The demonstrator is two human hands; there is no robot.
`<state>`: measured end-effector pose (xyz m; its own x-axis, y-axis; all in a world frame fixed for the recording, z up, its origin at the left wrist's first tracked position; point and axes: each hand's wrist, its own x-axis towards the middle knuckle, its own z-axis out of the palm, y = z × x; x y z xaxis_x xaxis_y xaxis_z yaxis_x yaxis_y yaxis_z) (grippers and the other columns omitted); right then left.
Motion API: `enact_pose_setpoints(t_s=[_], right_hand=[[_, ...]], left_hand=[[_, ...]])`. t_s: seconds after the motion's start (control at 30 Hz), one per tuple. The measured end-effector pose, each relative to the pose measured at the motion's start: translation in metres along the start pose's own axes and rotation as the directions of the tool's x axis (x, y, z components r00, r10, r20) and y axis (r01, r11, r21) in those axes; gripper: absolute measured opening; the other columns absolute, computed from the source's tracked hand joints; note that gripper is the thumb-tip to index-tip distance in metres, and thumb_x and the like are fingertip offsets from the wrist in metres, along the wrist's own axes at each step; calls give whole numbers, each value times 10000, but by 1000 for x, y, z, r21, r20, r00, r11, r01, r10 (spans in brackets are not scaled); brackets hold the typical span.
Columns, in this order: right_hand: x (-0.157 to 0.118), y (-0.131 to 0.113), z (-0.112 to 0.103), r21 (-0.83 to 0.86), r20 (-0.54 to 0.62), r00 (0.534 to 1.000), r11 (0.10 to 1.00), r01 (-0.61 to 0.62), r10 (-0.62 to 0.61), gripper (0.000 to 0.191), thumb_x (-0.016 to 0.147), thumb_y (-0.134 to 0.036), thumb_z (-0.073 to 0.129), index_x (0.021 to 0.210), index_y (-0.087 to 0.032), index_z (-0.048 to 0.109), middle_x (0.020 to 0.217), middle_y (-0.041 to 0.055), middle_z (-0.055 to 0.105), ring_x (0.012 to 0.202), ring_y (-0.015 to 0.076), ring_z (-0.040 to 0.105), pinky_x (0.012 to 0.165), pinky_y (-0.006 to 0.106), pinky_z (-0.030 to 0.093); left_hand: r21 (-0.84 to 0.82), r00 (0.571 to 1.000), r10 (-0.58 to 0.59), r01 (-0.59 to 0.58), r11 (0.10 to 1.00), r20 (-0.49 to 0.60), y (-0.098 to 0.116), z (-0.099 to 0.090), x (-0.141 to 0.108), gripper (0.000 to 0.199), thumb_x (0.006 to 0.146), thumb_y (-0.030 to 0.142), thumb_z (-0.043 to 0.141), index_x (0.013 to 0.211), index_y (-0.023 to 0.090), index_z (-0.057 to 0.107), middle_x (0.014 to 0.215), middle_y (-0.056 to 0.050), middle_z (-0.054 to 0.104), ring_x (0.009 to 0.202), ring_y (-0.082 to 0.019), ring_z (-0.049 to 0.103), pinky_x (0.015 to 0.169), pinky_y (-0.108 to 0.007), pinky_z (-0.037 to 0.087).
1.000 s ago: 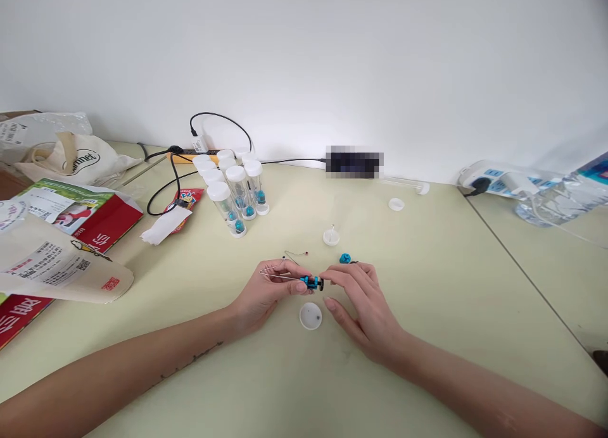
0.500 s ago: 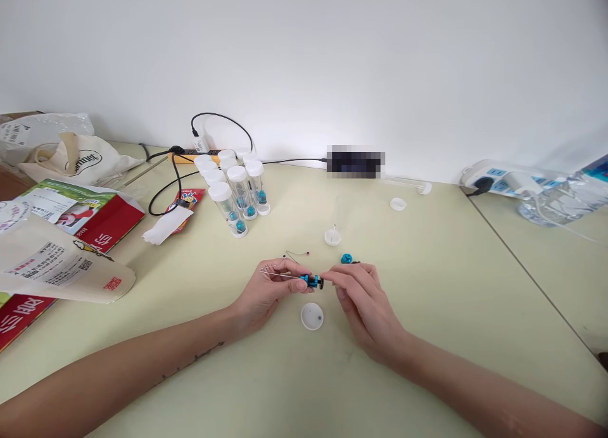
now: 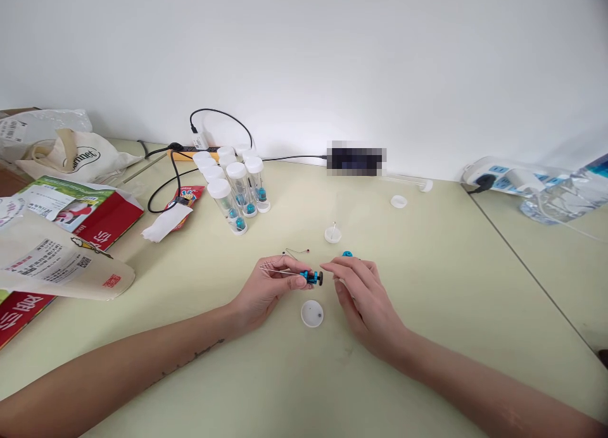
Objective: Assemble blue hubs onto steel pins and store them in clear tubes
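My left hand (image 3: 268,286) pinches a small blue metal fitting (image 3: 310,277) with a black knob (image 3: 320,278) at its right end. A thin bent wire (image 3: 275,269) runs left from the fitting over my fingers. My right hand (image 3: 358,292) is just right of the knob, its fingers stretched out and holding nothing; a small gap shows between fingertips and knob. Beyond its knuckles a second blue piece (image 3: 347,254) is partly hidden. Below the fitting lies a white cap (image 3: 312,314) with tiny dark bits in it. Further back, another white cap (image 3: 333,235) has a thin pin standing in it.
Several clear tubes with white caps (image 3: 219,188) hold blue parts at the back left. Thin wires with dark tips (image 3: 297,252) lie behind my left hand. A paper cup (image 3: 61,261) is on the left, a power strip (image 3: 503,178) and a plastic bottle (image 3: 565,194) on the right.
My right fingertips have drawn slightly away from the black knob. My right hand now covers more of the second blue piece. My left hand keeps its hold on the fitting.
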<state>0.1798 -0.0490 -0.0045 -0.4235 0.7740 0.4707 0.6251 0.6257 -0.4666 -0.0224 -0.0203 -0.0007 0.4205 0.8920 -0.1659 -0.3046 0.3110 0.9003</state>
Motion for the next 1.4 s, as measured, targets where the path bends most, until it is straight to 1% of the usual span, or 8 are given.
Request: enact_pose_setpoints(t_s=[0.13,0.27,0.5,0.83,1.0,1.2,1.3,1.4], right_hand=[[1,-2,-1,-3,12,1000,1000,13,-13,420,888,-21,319,1210,-238,481,1055,93,553,973,195,527,835,378,367],[1,-2,-2,-15,6,1000,1000,-23,23,393,890,-38,330,1209,-219,473,1085,100,548,990,196,527,838,374,375],[1,-2,-1,-47,5,1000,999,-10,10,381,894,-64,347,1207,-235,482,1057,87,567,967,197,548,839,377,381],[0,-3,-1,-22,25,1000,1000,-18,18,402,885,-50,347,1234,-222,447,1102,103,547,1004,207,518,853,391,372],[1,-3,-1,-50,36,999,999,20,-18,392,869,-33,345,1173,-229,496,1032,78,573,949,194,544,831,376,383],[1,-2,-1,-31,43,999,999,24,-23,424,855,-17,338,1203,-221,468,1062,89,562,974,202,530,830,376,381],[1,-2,-1,-39,49,999,999,12,-10,368,874,-34,339,1142,-224,505,1016,79,577,915,198,535,803,372,376],[2,-4,-1,-34,46,999,999,-7,9,283,904,-115,392,1156,-210,478,1046,83,579,959,204,522,832,378,364]], left_hand=[[2,1000,-6,6,1000,0,-1,1,0,153,675,177,749,816,149,697,851,-57,706,793,-162,641,797,-298,486],[5,999,-26,27,1000,-18,0,1,0,158,673,185,751,819,155,701,834,-47,702,781,-154,637,805,-293,481],[14,999,-22,22,1000,-26,1,2,-1,175,650,205,766,805,156,701,839,-56,699,795,-178,640,813,-326,482],[0,1000,-6,6,1000,2,0,0,0,151,669,181,752,808,157,698,843,-47,702,782,-155,639,793,-294,481],[4,1000,-19,19,1000,-7,0,1,0,164,660,187,759,809,155,699,845,-53,705,789,-164,642,800,-306,481],[4,1000,-9,9,1000,-9,0,1,0,163,655,196,762,803,159,703,852,-54,707,796,-172,645,809,-317,479],[9,1000,-6,6,1000,-6,0,0,0,159,661,183,757,808,158,701,836,-48,703,786,-167,646,799,-305,481],[11,1000,1,-1,1000,3,-1,-1,0,145,674,172,748,811,163,702,837,-41,700,785,-157,641,792,-290,480]])
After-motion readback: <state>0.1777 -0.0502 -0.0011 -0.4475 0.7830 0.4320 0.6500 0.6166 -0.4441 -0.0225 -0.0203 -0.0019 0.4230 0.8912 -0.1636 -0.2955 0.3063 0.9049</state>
